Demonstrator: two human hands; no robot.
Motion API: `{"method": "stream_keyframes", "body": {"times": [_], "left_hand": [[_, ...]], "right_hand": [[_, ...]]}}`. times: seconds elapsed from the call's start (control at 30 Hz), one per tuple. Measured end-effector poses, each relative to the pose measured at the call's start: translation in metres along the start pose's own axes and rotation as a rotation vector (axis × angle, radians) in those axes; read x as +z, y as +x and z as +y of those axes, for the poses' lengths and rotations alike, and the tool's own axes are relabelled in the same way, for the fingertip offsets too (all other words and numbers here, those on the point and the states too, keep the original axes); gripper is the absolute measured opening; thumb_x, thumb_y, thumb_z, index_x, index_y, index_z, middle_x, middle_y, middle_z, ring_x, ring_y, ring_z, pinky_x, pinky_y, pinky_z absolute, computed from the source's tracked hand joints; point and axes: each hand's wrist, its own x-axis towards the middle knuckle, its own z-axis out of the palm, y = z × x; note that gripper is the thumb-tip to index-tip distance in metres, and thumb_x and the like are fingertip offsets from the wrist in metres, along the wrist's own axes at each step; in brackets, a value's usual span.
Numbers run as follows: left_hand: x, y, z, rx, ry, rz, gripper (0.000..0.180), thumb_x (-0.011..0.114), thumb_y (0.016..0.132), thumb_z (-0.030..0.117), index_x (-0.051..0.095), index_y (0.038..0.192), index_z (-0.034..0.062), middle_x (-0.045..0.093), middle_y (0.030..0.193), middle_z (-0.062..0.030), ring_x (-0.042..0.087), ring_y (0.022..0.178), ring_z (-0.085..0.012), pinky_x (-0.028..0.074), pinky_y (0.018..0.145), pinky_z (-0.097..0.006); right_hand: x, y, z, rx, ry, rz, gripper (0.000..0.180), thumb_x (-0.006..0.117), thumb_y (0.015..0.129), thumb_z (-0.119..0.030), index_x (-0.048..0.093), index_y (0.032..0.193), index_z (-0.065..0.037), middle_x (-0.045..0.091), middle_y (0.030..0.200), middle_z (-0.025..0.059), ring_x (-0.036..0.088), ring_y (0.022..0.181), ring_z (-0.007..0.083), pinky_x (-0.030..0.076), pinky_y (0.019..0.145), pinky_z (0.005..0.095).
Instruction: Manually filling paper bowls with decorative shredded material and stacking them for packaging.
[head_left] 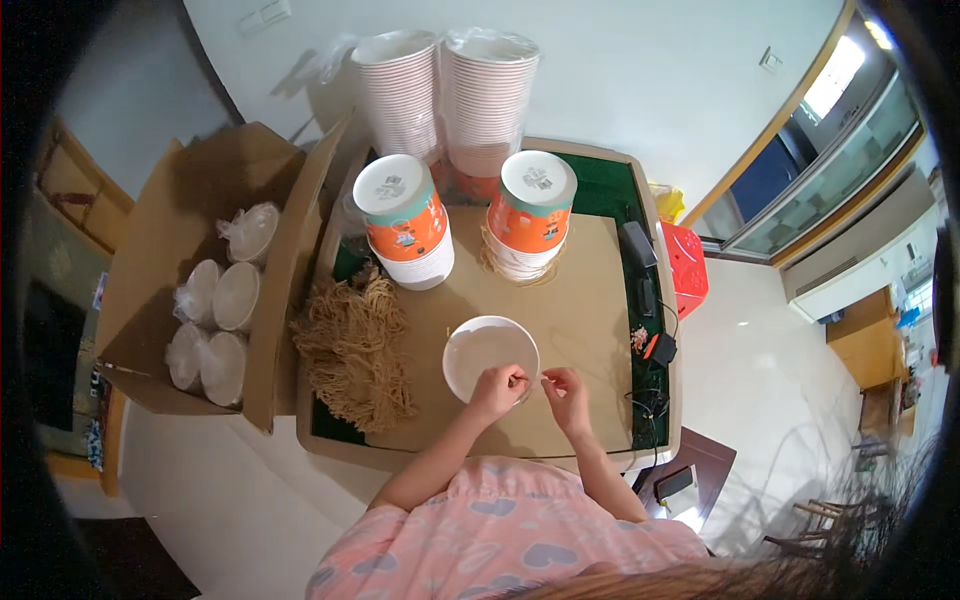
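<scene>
A white round paper tub point(478, 350) stands open side up on the cardboard sheet in front of me. My left hand point(497, 390) is over its near right rim, fingers pinched together. Just right of the rim, my right hand point(567, 402) is pinched too, its fingertips close to the left ones. Whatever the fingertips hold is too small to make out. Left of the tub lies a shaggy heap of tan strings point(355, 350). Beyond it stand an upside-down stack of orange and white tubs point(408, 235) and another stack point(528, 225) with pale strings around its base.
Two tall plastic-wrapped tub stacks point(398, 90) rise at the back against the wall. An open carton point(280, 330) with several wrapped stacks is at the left. Black adapters and cables point(645, 300) line the table's right edge, beside a red stool point(684, 268).
</scene>
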Motion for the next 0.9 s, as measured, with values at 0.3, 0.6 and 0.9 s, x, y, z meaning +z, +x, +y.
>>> {"method": "stream_keyframes", "body": {"times": [0.3, 0.6, 0.9], "left_hand": [[-0.008, 0.006, 0.003, -0.008, -0.192, -0.006, 0.016, 0.067, 0.074, 0.010, 0.064, 0.087, 0.0008, 0.064, 0.072, -0.0067, 0.058, 0.067, -0.0102, 0.046, 0.059, -0.025], [-0.006, 0.004, 0.003, 0.009, -0.209, -0.055, 0.013, 0.068, 0.074, 0.013, 0.065, 0.080, 0.0014, 0.062, 0.065, -0.0066, 0.054, 0.059, -0.0068, 0.044, 0.055, -0.024], [-0.013, 0.001, 0.016, 0.023, -0.191, -0.058, 0.013, 0.066, 0.074, 0.012, 0.064, 0.078, 0.0004, 0.059, 0.061, -0.0051, 0.052, 0.057, -0.0069, 0.043, 0.054, -0.024]], "right_hand": [[0.005, 0.012, 0.000, 0.046, 0.103, -0.150, 0.011, 0.064, 0.079, -0.007, 0.062, 0.086, 0.000, 0.061, 0.078, 0.0068, 0.056, 0.066, 0.0122, 0.046, 0.061, 0.0257], [-0.009, 0.022, -0.009, 0.199, 0.444, 0.021, 0.006, 0.062, 0.082, -0.005, 0.060, 0.084, 0.000, 0.058, 0.075, -0.0019, 0.052, 0.071, 0.0048, 0.041, 0.065, 0.0192], [-0.038, 0.038, -0.040, -0.189, -0.072, -0.295, 0.014, 0.064, 0.076, -0.001, 0.061, 0.090, -0.001, 0.061, 0.082, 0.0082, 0.060, 0.072, 0.0176, 0.047, 0.066, 0.0277]]}}
